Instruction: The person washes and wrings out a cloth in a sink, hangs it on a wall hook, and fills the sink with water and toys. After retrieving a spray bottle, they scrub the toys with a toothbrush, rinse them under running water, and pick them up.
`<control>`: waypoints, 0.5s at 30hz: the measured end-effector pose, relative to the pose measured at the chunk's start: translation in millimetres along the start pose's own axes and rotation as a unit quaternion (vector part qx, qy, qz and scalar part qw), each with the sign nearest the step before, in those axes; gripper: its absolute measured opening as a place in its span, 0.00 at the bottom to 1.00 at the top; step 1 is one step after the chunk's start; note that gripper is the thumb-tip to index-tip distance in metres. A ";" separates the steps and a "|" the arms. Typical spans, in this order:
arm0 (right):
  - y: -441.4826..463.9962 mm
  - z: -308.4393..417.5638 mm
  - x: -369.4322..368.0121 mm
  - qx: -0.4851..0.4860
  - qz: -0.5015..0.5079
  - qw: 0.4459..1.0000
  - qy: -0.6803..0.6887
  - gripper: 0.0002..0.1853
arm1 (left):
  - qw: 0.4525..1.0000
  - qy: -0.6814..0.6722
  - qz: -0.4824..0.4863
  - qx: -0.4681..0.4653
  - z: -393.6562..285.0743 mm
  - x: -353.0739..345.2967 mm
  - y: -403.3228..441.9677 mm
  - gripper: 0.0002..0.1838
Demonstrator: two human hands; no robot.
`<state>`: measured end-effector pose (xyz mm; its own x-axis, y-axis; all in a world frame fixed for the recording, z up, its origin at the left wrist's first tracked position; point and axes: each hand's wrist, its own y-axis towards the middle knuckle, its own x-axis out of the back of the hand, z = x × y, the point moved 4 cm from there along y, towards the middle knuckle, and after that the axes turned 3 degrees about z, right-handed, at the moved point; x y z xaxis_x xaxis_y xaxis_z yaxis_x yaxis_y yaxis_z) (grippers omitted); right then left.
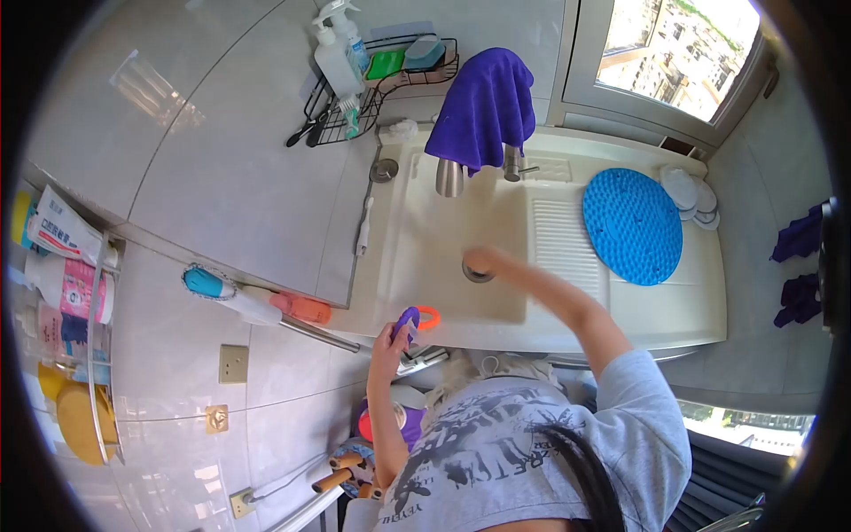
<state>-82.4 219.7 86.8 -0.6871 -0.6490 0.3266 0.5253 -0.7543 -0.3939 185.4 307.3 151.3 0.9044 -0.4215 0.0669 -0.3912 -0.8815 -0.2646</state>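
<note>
My left hand (390, 341) is closed around a small purple object (408, 324) at the sink's front left edge; its exact kind is unclear. An orange ring (429, 317) shows right beside it, and I cannot tell whether the two are joined. My right hand (481, 259) reaches down into the cream sink (417, 230), over the metal drain (477, 273), and partly covers it. Its fingers are blurred and turned away, so what they hold, if anything, does not show. A purple cloth (483, 111) hangs over the faucet (449, 180) behind the basin.
A blue round textured mat (632, 227) lies on the ribbed drainboard (567, 222). White round items (687, 191) are near the window (674, 53). A black wire rack (355, 115) holds pump bottles and sponges. A white brush (364, 226) rests along the sink's left edge.
</note>
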 end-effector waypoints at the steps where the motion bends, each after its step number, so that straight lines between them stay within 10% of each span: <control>1: -1.9 -7.0 -5.1 -0.074 0.003 0.990 -0.120 0.20 | 0.998 0.066 0.001 -0.006 -2.8 -4.7 2.1 0.14; 3: -28.0 5.6 4.1 -0.092 -0.040 0.994 0.041 0.21 | 0.979 0.202 0.005 -0.011 -16.3 -11.1 3.7 0.13; 5: -45.8 14.9 31.4 0.099 -0.193 0.975 -0.039 0.19 | 0.985 0.172 0.002 -0.033 -54.5 -12.7 18.2 0.11; 7: -87.8 43.2 44.2 0.120 -0.262 0.957 0.026 0.18 | 0.996 -0.023 0.029 -0.079 -82.8 0.3 43.1 0.08; 9: -129.8 59.4 51.6 0.030 -0.264 0.953 0.145 0.17 | 0.854 -0.471 0.175 -0.135 -102.7 -9.5 74.5 0.09; 13: -176.1 11.7 40.9 -0.053 -0.337 0.932 0.122 0.17 | 0.989 0.010 0.077 -0.125 -12.5 -43.2 157.7 0.14; 15: -193.2 -7.4 31.1 -0.086 -0.347 0.929 0.099 0.18 | 0.830 0.528 0.125 -0.128 20.4 -40.5 186.4 0.16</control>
<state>-208.9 346.0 166.7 -0.9182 0.0322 0.3948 -0.1552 -0.9462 -0.2839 79.4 164.4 79.6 0.1888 -0.4312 0.8823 -0.6899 -0.6976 -0.1933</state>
